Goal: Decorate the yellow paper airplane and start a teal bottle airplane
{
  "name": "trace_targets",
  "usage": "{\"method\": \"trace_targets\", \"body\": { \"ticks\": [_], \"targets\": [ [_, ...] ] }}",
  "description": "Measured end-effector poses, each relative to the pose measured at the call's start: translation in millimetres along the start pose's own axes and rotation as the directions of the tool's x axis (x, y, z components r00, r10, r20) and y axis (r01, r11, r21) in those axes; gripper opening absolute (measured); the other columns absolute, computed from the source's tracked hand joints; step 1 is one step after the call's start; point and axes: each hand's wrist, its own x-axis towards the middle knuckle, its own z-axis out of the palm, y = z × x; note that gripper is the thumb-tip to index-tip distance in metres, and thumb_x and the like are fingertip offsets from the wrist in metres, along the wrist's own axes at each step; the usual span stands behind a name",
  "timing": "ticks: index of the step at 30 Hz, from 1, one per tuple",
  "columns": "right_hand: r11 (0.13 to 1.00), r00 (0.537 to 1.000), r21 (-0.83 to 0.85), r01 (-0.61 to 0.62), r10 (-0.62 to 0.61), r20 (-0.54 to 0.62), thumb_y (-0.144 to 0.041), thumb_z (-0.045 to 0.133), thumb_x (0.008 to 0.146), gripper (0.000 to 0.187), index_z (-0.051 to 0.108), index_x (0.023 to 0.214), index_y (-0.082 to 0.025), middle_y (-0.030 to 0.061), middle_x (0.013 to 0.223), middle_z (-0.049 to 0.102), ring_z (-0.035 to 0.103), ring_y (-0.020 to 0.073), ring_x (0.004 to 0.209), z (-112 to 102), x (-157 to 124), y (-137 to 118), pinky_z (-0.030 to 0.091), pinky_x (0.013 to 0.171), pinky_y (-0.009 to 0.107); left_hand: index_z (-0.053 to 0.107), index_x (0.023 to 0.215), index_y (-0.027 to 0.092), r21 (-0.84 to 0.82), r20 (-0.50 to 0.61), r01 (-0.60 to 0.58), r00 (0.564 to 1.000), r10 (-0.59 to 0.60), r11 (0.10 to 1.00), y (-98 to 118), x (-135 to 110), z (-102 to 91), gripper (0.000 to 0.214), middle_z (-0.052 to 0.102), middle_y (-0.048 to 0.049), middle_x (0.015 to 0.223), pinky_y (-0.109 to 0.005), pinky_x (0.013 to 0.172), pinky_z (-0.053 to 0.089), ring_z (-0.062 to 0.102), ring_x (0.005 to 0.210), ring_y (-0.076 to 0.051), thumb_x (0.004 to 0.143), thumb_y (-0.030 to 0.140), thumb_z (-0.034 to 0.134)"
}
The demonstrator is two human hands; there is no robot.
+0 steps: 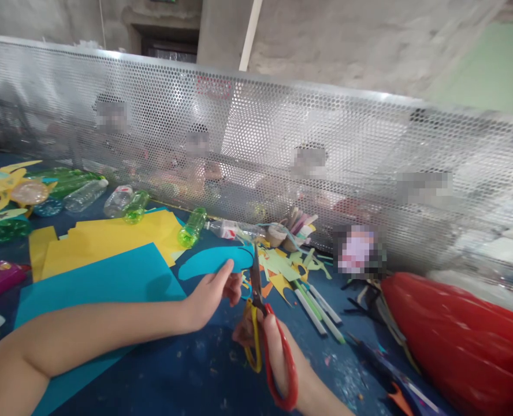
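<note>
Scissors cutting a blue paper shape above the dark blue table.
Right hand has its fingers closed through the yellow and red loops; left hand pinches the paper's near edge, thumb on top. Blades point up and away toward the metal mesh screen, their long axis running nearly straight ahead from the person. Paper lies lengthwise left to right, across the blades. Cutting well likely means turning the paper into the blades, keeping the left fingers clear of the cut line.
</note>
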Motion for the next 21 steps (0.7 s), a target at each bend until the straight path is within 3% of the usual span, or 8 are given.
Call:
{"method": "trace_targets", "body": {
  "ticks": [16, 21],
  "targets": [
    [0.999, 0.999, -0.031, 0.020, -0.021, -0.025, -0.071, 0.023, 0.083, 0.059, 0.047, 0.068, -0.019, 0.0059, 0.068, 0.057, 0.058, 0.0180, 0.065, -2.0, 2.0, 3.5, 0.050, 0.065, 0.030, 0.051, 0.065, 0.018, -0.024, 0.029, 0.031, 0.999, -0.030, 0.999, -3.0, -7.2, 3.5, 0.052, 0.044, 0.0012, 0.061, -0.027, 0.056, 0.036, 0.046, 0.056, -0.013, 0.077, 0.068, 0.046],
    [0.999, 0.999, -0.042, 0.003, -0.005, -0.053, -0.071, 0.019, 0.084, 0.060, 0.044, 0.064, -0.020, -0.0006, 0.053, 0.047, 0.049, 0.0123, 0.048, -0.3, 2.4, 14.7, 0.044, 0.049, 0.024, 0.051, 0.066, 0.017, -0.025, 0.002, 0.042, 0.999, -0.042, 0.999, -2.3, -8.0, 4.8, 0.053, 0.045, 0.0010, 0.062, -0.027, 0.056, 0.037, 0.046, 0.056, -0.013, 0.075, 0.070, 0.048]
  ]
}}
